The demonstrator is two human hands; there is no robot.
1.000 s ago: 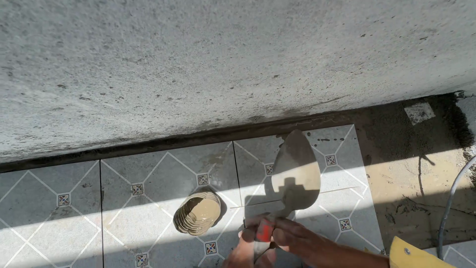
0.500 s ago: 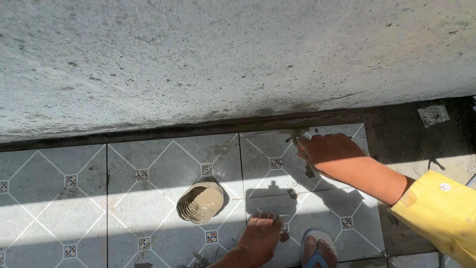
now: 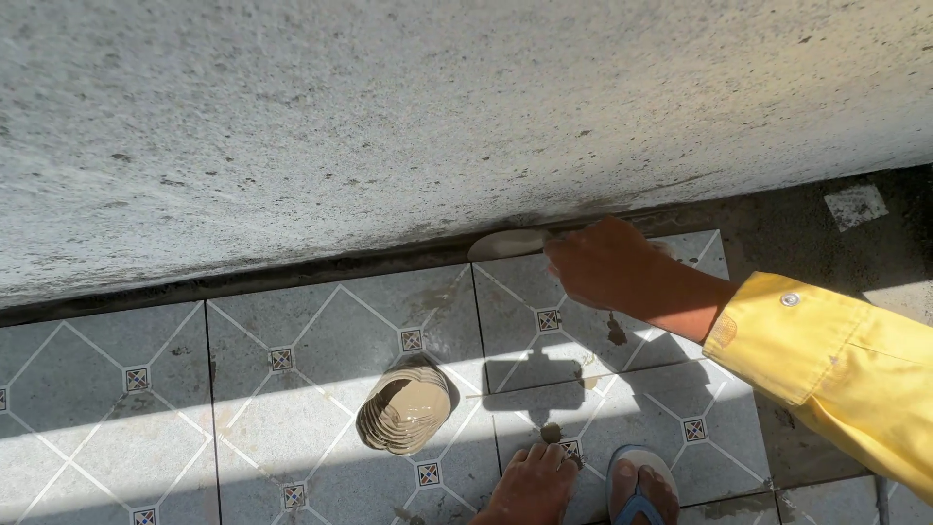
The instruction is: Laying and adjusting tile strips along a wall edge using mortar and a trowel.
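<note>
- The right hand (image 3: pixel 603 262) is curled shut around the handle end of a trowel (image 3: pixel 507 243), fingers wrapped down so the handle itself is hidden under them.
- Only the blade shows: a pale, rounded shape sticking out to the left of the knuckles, lying low along the dark joint where the floor tiles (image 3: pixel 321 340) meet the rough grey wall (image 3: pixel 389 117).
- The blade's long axis runs roughly left to right, parallel to the foot of the wall, with its tip pointing left, away from the hand.
- The blade sits at the top corner where two tiles meet, right against the gap; whether it presses into the joint I cannot tell.
- A yellow sleeve (image 3: pixel 826 360) covers the right arm, which reaches in from the lower right.
- The left hand (image 3: pixel 533 481) rests flat on a tile at the bottom edge, fingers spread forward and holding nothing.
- Just right of it is a foot in a blue-strapped sandal (image 3: pixel 639 486).
- To the left, well apart from the trowel, a ribbed round container of grey paste (image 3: pixel 404 410) stands tilted on the tiles.
</note>
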